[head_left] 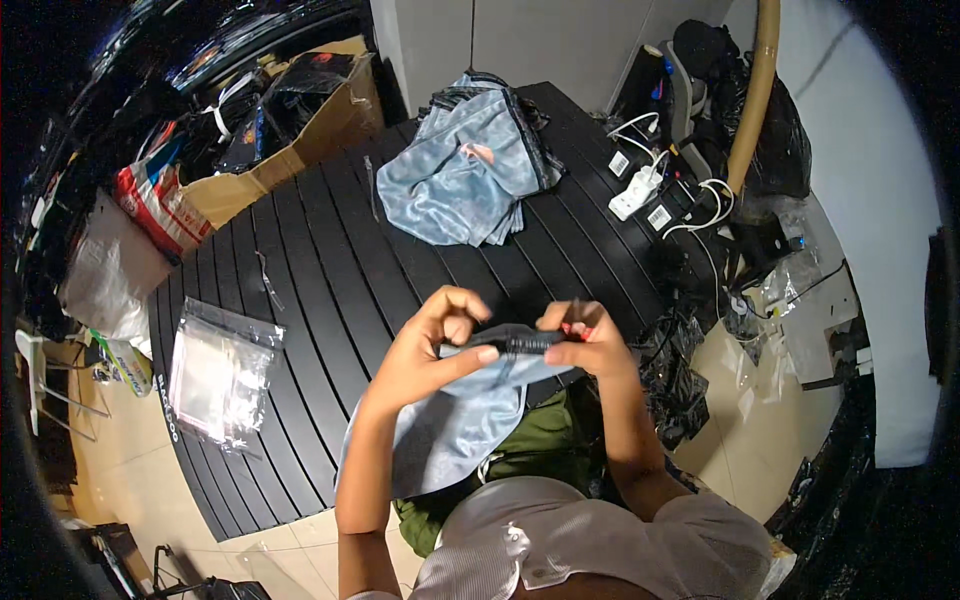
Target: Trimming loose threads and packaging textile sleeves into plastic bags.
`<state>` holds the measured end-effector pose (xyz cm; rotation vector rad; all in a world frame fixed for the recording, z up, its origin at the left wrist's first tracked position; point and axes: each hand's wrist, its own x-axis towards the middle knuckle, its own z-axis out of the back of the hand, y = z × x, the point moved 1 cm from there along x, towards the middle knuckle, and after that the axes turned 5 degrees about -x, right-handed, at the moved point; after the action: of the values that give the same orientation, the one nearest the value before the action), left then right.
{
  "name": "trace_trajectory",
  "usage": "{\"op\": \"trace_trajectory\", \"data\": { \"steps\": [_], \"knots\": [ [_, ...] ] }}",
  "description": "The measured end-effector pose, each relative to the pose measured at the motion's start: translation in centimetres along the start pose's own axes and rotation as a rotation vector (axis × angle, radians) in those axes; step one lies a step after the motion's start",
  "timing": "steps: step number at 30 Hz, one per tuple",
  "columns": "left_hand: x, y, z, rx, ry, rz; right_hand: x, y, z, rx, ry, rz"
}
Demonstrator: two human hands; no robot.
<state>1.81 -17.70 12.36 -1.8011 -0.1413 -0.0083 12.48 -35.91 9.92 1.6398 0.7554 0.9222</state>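
A piece of light blue, shiny cloth (pixel 450 425) hangs over my lap, and its dark edge band (pixel 520 342) is stretched between my two hands. My left hand (pixel 432 355) pinches the band from the left, thumb on top and fingers curled. At the other end my right hand (pixel 590 345) grips the band between thumb and fingers. A small red thing (pixel 575 331) shows among the right fingers; its kind is too hidden to tell. Farther off on the table lies a heap of similar blue cloths (pixel 455 165) with dark trim.
On the black slatted table (pixel 320 270), clear plastic bags (pixel 225 370) lie at the left. A cardboard box (pixel 290 160) of wrapped goods stands far left. A white power strip (pixel 636 192) with cables sits far right, near a tan pole (pixel 755 95) and black plastic bags (pixel 780 130).
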Motion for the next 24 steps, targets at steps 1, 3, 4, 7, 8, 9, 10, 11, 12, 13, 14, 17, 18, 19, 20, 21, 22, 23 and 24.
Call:
{"op": "trace_trajectory", "data": {
  "steps": [1, 3, 4, 7, 8, 9, 10, 11, 12, 13, 14, 17, 18, 19, 20, 21, 22, 23, 24],
  "knots": [
    [0.0, 0.3, 0.7, -0.016, 0.137, 0.032, 0.0, 1.0, -0.1, -0.051, 0.030, -0.063],
    [0.2, -1.1, 0.8, 0.094, 0.315, 0.177, 0.4, 1.1, -0.3, -0.087, 0.017, -0.011],
    [0.4, -1.5, 0.7, 0.120, 0.407, 0.249, 0.8, 1.1, -0.7, -0.122, 0.011, 0.039],
    [1.7, -3.7, 0.5, -0.039, 0.171, 0.098, 3.0, -0.1, -1.9, -0.310, -0.520, 0.211],
    [2.3, -4.6, 0.5, -0.073, 0.003, 0.014, 3.0, -0.5, -1.9, -0.269, -0.712, 0.208],
    [3.0, -7.4, -1.3, -0.160, -0.251, -0.030, 2.3, -0.9, -1.7, -0.162, -0.756, 0.195],
    [3.4, -10.0, -2.9, -0.236, -0.515, -0.079, 1.6, -1.4, -2.2, -0.138, -0.778, 0.369],
    [3.5, -10.5, -0.7, -0.217, -0.441, -0.225, 0.8, -1.2, -4.5, -0.163, -0.847, 0.538],
    [3.2, -11.3, 1.7, -0.197, -0.363, -0.374, -1.2, -2.6, -5.3, -0.363, -0.636, 0.658],
    [2.5, -12.9, 1.7, -0.161, -0.378, -0.494, -3.2, -4.0, -6.2, -0.555, -0.414, 0.769],
    [2.1, -14.1, 1.4, -0.132, -0.383, -0.606, -3.4, -3.1, -9.1, -0.520, -0.461, 0.818],
    [0.5, -14.7, -1.3, 0.892, -0.736, -1.019, -3.6, -4.8, -12.8, -0.404, -0.448, 0.445],
    [0.5, -14.1, -1.9, 0.709, -0.858, -1.060, -3.1, -5.5, -12.6, -0.452, -0.456, 0.292],
    [0.1, -13.9, -2.3, 0.738, -0.934, -1.058, -2.4, -6.3, -12.0, -0.589, -0.467, 0.252],
    [0.0, -13.3, -2.6, 0.751, -0.996, -1.050, -1.5, -7.5, -10.8, -0.736, -0.492, 0.202],
    [-2.8, -14.3, -2.3, 0.891, -1.089, -1.118, -0.7, -8.3, -11.1, -0.766, -0.450, 0.223],
    [-1.6, -12.5, -1.7, 0.871, -1.119, -1.189, 0.6, -8.1, -7.7, -0.915, -0.563, 0.444],
    [-2.5, -11.8, -1.2, 0.893, -1.128, -1.181, 0.9, -6.3, -6.7, -0.780, -0.528, 0.227],
    [-4.1, -11.3, 0.2, 0.812, -1.160, -1.080, 1.6, -6.6, -5.5, -0.494, -0.550, 0.142]
  ]
}}
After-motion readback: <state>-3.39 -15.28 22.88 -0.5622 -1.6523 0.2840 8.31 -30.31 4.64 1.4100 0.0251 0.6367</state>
